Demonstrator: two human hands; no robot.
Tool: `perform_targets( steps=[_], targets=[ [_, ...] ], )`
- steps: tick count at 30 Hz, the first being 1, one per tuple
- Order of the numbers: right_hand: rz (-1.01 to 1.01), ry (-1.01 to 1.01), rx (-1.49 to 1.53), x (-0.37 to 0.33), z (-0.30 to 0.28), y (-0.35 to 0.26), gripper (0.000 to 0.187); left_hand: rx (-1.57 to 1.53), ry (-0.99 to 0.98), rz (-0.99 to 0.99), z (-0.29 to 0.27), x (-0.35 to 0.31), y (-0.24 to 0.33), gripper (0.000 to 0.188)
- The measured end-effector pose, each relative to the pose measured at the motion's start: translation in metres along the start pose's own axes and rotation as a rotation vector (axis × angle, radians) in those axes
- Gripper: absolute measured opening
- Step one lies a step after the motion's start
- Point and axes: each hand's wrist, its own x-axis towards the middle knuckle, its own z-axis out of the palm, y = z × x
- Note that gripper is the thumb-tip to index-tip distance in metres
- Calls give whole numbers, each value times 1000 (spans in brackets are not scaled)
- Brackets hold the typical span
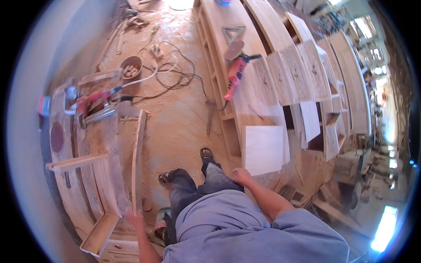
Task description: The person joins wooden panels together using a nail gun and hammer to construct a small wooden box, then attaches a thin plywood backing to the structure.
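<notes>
The left hand (137, 221) was at the near end of a long wooden strip (139, 162), touching it or just beside it; blur hid which. From that grip the strip lay straight toward the far side, its long axis running near to far along the right side of the bench (98, 140). How far the left grip was open, or whether it had hold of the wood, I could not tell.

The right hand (241, 176) was well apart from the strip, to its right, beside the near left corner of a white panel (264, 149). Its grip looked loosely curled; nothing showed in it, but its underside was hidden. A shallow wooden tray (100, 234) sat left of the left hand, the nearer hand to the strip.
</notes>
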Motion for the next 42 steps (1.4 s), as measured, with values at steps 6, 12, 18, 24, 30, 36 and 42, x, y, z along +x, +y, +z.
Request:
perform_targets(
  steps=[6, 12, 18, 24, 30, 36, 42],
  targets=[
    [918, 212, 856, 33, 36, 147, 31, 281, -393, 79, 79, -80, -46, 67],
    [1255, 268, 1552, 38, 78, 202, 35, 134, -635, 112, 27, -131, 118, 68],
    [1071, 304, 1789, 48, 40, 175, 47, -102, -428, 152, 6, -125, 260, 63],
    [918, 356, 2406, 85, 78, 150, 52, 5, -512, 263, 23, -126, 308, 66],
    [1019, 204, 2453, 113, 36, 94, 52, 219, -530, 286, 35, -131, 271, 65],
    [756, 142, 2402, 105, 57, 96, 29, 265, -555, 476, 41, -143, 240, 43],
    [251, 405, 2731, 28, -1, 134, 14, 229, -525, 678, 61, -141, 304, 57]
  ],
)
